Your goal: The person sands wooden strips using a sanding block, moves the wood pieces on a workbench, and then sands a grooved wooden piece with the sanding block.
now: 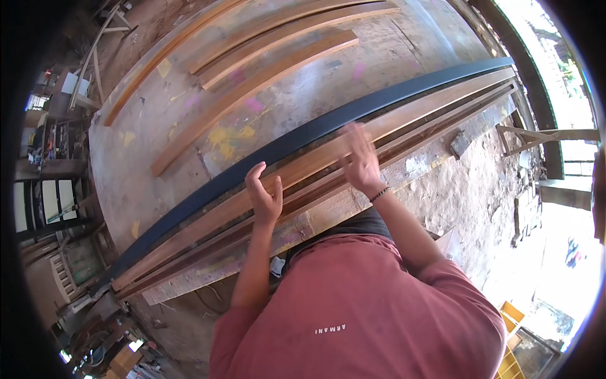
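Observation:
Over the near edge of the paint-stained table, my left hand (265, 197) is raised above a long brown wooden strip (315, 156), fingers apart and holding nothing. To its right, my right hand (362, 159) is over the same strip, its fingers stretched out and blurred by motion; whether it touches the wood I cannot tell. A long dark blue strip (297, 138) lies just beyond the brown one. Narrower dark brown strips (309, 197) run along the near side, partly hidden by my hands.
Several loose wooden strips (252, 95) lie across the far part of the table (142, 170). A small dark block (460, 144) is near the table's right front edge. Wooden supports (543, 135) stand at the right, and a yellow crate (512, 344) sits at the lower right.

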A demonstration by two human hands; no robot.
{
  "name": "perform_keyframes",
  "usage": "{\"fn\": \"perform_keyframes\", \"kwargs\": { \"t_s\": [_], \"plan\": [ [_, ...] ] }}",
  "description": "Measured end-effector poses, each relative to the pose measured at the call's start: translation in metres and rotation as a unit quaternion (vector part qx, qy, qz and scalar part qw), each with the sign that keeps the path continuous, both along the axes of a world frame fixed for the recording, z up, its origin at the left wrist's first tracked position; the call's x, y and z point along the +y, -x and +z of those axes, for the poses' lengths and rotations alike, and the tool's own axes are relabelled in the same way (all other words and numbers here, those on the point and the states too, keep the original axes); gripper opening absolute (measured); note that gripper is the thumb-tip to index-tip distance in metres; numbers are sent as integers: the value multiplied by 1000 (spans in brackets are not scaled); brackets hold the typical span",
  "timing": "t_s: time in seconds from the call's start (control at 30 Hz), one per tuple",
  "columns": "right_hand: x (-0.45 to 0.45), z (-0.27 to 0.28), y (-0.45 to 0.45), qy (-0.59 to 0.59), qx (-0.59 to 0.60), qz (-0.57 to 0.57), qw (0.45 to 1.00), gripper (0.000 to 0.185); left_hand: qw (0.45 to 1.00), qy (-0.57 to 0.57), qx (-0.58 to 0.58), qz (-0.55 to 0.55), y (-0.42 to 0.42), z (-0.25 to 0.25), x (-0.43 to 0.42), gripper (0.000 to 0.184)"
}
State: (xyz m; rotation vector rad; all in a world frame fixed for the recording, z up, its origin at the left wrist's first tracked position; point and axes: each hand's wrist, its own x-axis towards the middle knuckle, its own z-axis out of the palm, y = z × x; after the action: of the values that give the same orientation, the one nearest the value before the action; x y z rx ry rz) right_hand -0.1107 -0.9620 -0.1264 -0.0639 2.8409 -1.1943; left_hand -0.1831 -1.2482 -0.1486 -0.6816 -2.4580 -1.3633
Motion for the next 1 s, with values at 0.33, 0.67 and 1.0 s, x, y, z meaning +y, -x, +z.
{"fn": "perform_keyframes", "kwargs": {
  "t_s": [0.33,0.67,1.0],
  "plan": [
    [11,12,-1,-105,91,166,976,88,998,54,-12,-13,-2,-8,28,50],
    [394,-36,-39,-406,-100,-407,812,71,961,268,-18,69,-21,-27,69,41],
    [220,-34,-4,-124,98,23,987,82,950,288,-4,125,-22,-34,83,36]
  ]
}}
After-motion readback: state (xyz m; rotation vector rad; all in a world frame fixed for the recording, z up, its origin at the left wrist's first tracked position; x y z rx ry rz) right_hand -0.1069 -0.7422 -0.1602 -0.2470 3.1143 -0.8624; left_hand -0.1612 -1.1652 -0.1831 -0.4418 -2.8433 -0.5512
